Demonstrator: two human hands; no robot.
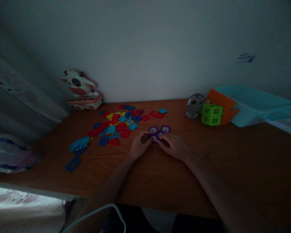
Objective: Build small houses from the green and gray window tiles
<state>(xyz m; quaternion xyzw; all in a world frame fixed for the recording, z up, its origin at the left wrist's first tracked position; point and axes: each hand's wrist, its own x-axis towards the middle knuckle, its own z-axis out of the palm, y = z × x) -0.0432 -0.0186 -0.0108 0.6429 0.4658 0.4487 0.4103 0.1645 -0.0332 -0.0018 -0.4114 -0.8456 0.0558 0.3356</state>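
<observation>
Several purple interlocking tiles with white window patterns lie close together on the wooden table in front of me. My left hand grips the near-left purple tile between thumb and fingers. From the other side, my right hand pinches the same group of tiles, its fingertips covering part of one. Which tiles are joined to each other I cannot tell in the dim light.
Loose red, blue and yellow tiles spread across the left. A cow-shaped toy keyboard stands at the back left. To the right are a grey tile structure, a green one, orange tiles and a turquoise bin. A white cable crosses below.
</observation>
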